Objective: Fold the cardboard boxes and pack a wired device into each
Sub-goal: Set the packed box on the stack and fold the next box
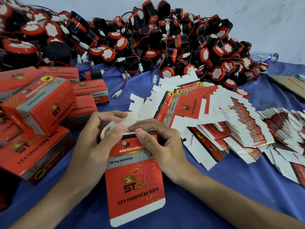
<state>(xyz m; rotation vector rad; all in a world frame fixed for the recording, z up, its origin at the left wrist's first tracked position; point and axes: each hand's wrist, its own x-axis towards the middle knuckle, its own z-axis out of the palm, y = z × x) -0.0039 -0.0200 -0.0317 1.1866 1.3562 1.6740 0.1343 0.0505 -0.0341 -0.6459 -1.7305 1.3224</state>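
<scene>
Both hands hold one red box (135, 179) in the near middle, above the blue surface (214, 187). Its printed face is turned up and its near flap hangs open toward the viewer. The left hand (99, 139) grips the box's far left corner, thumb on the red face and fingers curled over the white flaps (127, 119) at the far end. The right hand (158, 142) grips the far right corner, thumb pressed at the top edge and fingers curled down the side. A round, pale rim shows at the box's far opening under the left fingers; I cannot tell what it is.

Closed boxes (38, 104) are stacked on the left. Flat boxes (231, 121) fan out in overlapping rows on the right. A big heap of red-and-black wired devices (148, 38) fills the far side against the wall, with a plastic bottle (264, 57) lying at its right end.
</scene>
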